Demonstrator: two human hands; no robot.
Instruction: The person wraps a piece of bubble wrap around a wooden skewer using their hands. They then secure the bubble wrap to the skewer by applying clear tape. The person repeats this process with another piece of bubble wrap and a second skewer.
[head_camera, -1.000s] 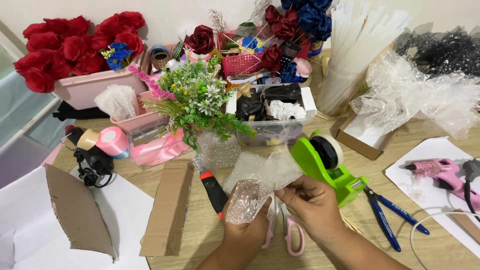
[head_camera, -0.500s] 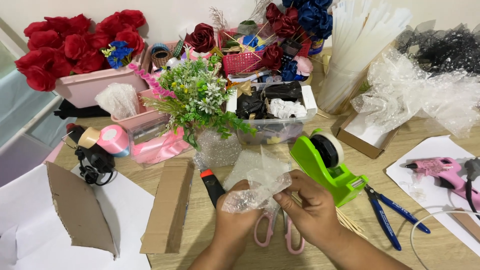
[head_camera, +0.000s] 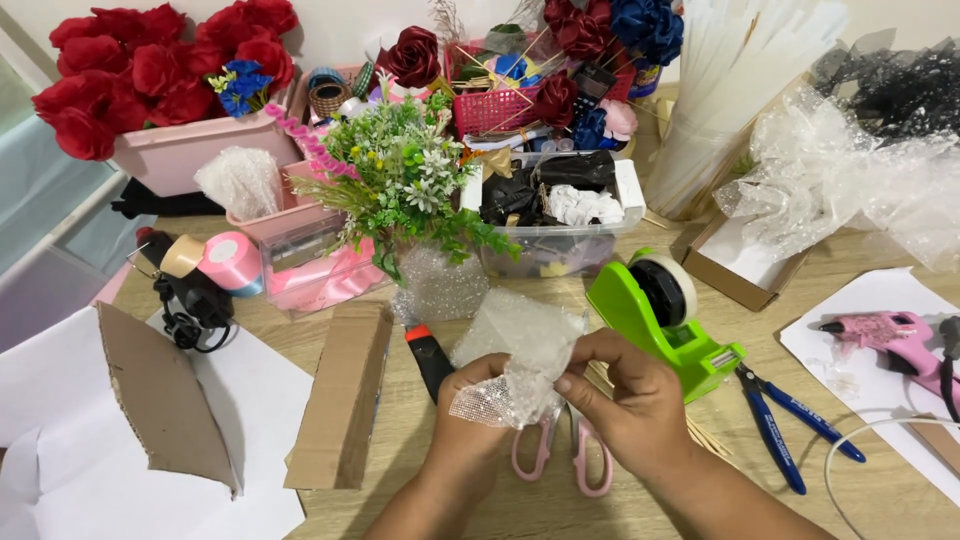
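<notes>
Both hands hold a crumpled piece of clear dotted mesh wrap (head_camera: 515, 355) above the wooden table. My left hand (head_camera: 470, 415) grips its lower left part. My right hand (head_camera: 625, 400) pinches its right edge with thumb and fingers. Pink-handled scissors (head_camera: 560, 455) lie on the table just under the hands. A green tape dispenser (head_camera: 655, 305) stands right beside my right hand. A black and red utility knife (head_camera: 430, 360) lies left of my left hand. A vase of green and white artificial flowers (head_camera: 410, 190) stands behind the wrap.
Folded cardboard pieces (head_camera: 345, 390) lie on white paper (head_camera: 250, 400) at the left. Blue pliers (head_camera: 785, 425) and a pink glue gun (head_camera: 885, 335) lie at the right. Red artificial roses (head_camera: 150, 70), a clear plastic box (head_camera: 560, 215), ribbon rolls (head_camera: 225, 262) and clear wrap (head_camera: 850, 175) fill the back.
The hands have lifted the mesh wrap and bunched it together, moving slightly up and left. My right hand has shifted from over the scissors to the wrap's right edge.
</notes>
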